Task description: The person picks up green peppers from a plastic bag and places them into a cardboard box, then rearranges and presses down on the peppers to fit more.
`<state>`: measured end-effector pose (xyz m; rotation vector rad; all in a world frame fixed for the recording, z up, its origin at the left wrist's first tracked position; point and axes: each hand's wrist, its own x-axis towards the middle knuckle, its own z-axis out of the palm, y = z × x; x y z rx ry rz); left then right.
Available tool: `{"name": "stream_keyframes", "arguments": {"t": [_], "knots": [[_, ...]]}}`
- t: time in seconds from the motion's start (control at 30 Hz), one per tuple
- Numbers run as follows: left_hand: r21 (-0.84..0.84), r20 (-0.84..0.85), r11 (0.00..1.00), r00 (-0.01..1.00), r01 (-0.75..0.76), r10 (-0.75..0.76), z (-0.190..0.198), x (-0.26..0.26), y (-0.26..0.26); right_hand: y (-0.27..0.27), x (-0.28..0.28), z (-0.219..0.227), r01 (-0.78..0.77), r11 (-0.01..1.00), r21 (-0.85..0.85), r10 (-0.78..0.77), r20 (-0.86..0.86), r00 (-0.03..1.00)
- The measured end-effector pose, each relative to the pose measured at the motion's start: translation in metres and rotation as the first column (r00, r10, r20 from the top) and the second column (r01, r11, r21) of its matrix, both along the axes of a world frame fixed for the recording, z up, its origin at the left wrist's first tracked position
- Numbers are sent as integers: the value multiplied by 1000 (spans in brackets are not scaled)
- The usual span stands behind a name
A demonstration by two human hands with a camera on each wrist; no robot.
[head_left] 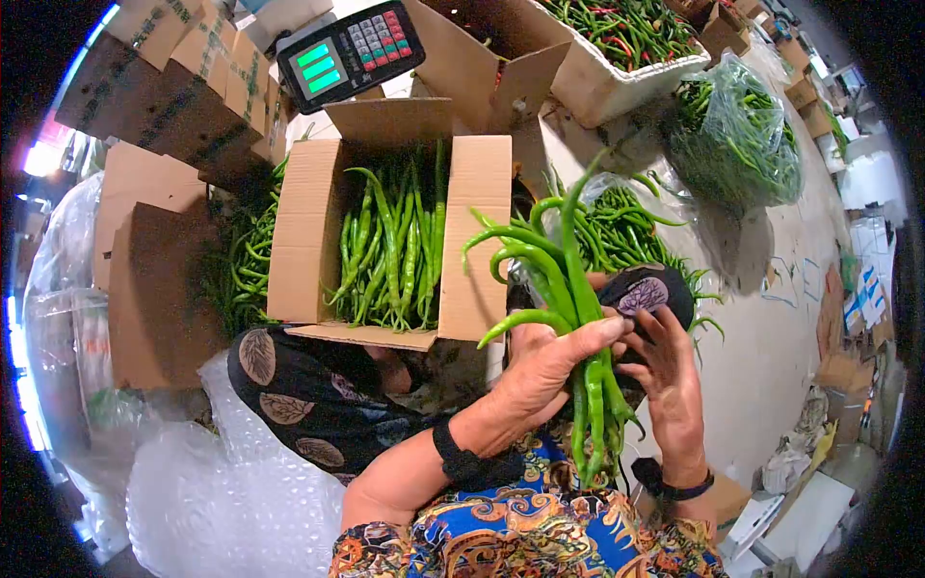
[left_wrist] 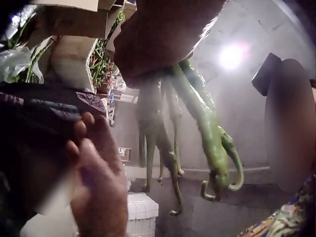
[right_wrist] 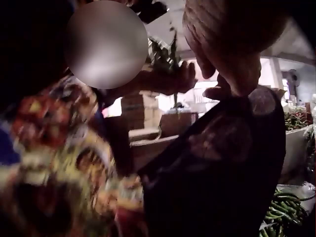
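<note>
My left hand (head_left: pixel 549 371) grips a bunch of long green peppers (head_left: pixel 590 385), thumb across them, above my lap in the head view. Their tips fan up and left; the stems hang below the fist. Close to the right of the bunch is my right hand (head_left: pixel 670 395), fingers loosely bent, with nothing seen in it. In the left wrist view the peppers (left_wrist: pixel 210 138) hang under the left hand (left_wrist: pixel 165 34), apart from the right hand (left_wrist: pixel 101 182). An open cardboard box (head_left: pixel 482 222) holds green peppers (head_left: pixel 395 250) laid lengthwise.
A scale (head_left: pixel 352 53) with a lit display stands behind the box. A foam crate (head_left: pixel 588 87) of red and green peppers is at the back right, beside a plastic bag (head_left: pixel 747 135) of peppers. Bubble wrap (head_left: pixel 222 491) lies at the lower left, stacked cartons (head_left: pixel 193 77) behind.
</note>
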<state>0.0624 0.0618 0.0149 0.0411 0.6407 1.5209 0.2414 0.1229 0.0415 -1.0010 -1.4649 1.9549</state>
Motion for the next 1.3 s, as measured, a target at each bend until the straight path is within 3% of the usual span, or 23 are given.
{"name": "stream_keyframes", "arguments": {"t": [0.03,0.07,0.1,0.13,0.17,0.2,0.23,0.3,0.37,0.47,0.57,0.6,0.83,0.9,0.97,1.03,1.17,1.2,1.23,1.3], "knots": [[9,9,1000,1000,-4,4,-2,5,-2,1,-11,1,-68,996,-63,64,-64,996],[-17,-26,995,995,97,-97,-4,6,-6,-1,-24,1,-139,981,-135,138,-13,990],[-19,-20,995,995,102,-103,-9,9,-7,-4,-34,-8,-177,982,-69,183,97,978],[-55,-329,998,944,6,-24,-18,12,-7,-4,-36,-15,-247,968,-43,250,187,950],[-58,-608,993,793,-98,43,-17,11,-6,-3,-40,-19,-320,947,-24,314,276,908],[-70,-591,998,805,10,-50,-14,4,-10,-2,-51,-12,-355,932,-72,361,136,922],[-73,-587,997,808,7,-49,-15,-3,-13,-3,-52,-9,-357,931,-76,365,139,921],[-49,-828,993,551,110,-102,-18,-13,-17,-6,-51,-7,-226,904,-363,287,123,950],[8,-785,999,619,39,-18,-28,-12,-21,-9,-46,-15,-209,915,-345,270,141,952],[-109,-493,994,868,11,-64,-15,-28,-27,-7,-45,-8,-71,825,-561,173,130,976],[-180,-456,982,879,62,-139,-21,-34,-31,-12,-48,-24,-82,876,-475,148,103,984],[-129,-486,991,871,17,-79,-20,-33,-31,-15,-50,-28,-71,894,-442,108,58,993],[-127,-554,992,827,28,-94,-28,-42,-36,-15,-66,-32,24,881,-472,9,66,998],[-119,-363,989,923,92,-129,-23,-49,-37,-14,-68,-35,45,881,-472,-14,69,998],[-122,-307,990,946,73,-108,-24,-51,-39,-10,-67,-35,23,832,-555,-3,38,999],[-185,-404,982,913,-28,-51,-20,-56,-40,-8,-71,-33,46,814,-579,-58,-2,998],[-241,-429,970,894,25,-130,-7,-74,-51,-7,-71,-34,20,854,-519,-5,31,1000],[-265,-505,964,847,31,-166,-5,-81,-53,-6,-72,-33,1,868,-497,20,36,999],[-289,-468,957,871,5,-146,4,-84,-53,-5,-73,-31,-3,867,-498,21,30,999],[-341,-552,940,813,-18,-185,18,-100,-54,-3,-76,-26,-24,850,-526,12,-26,1000]]}}
